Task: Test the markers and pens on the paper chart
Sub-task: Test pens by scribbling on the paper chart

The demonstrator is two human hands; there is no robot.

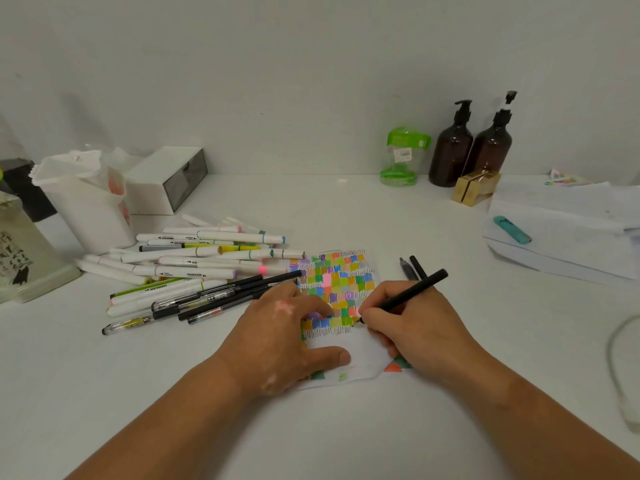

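A small paper chart [341,282] covered in coloured squares and black zigzag lines lies at the middle of the white table. My left hand [280,330] lies flat on its left and lower part, fingers spread, thumb pressing the blank lower margin. My right hand [408,323] grips a black pen [408,294], whose tip touches the chart at the right end of the lowest zigzag row. A heap of white markers [201,258] and black and clear pens [214,299] lies to the left of the chart.
Two more dark pens [414,268] lie just right of the chart. A white holder [86,202] and a drawer box [166,178] stand back left. Two brown pump bottles [471,147], a green container [401,157] and paper sheets with a teal highlighter [512,229] are at right.
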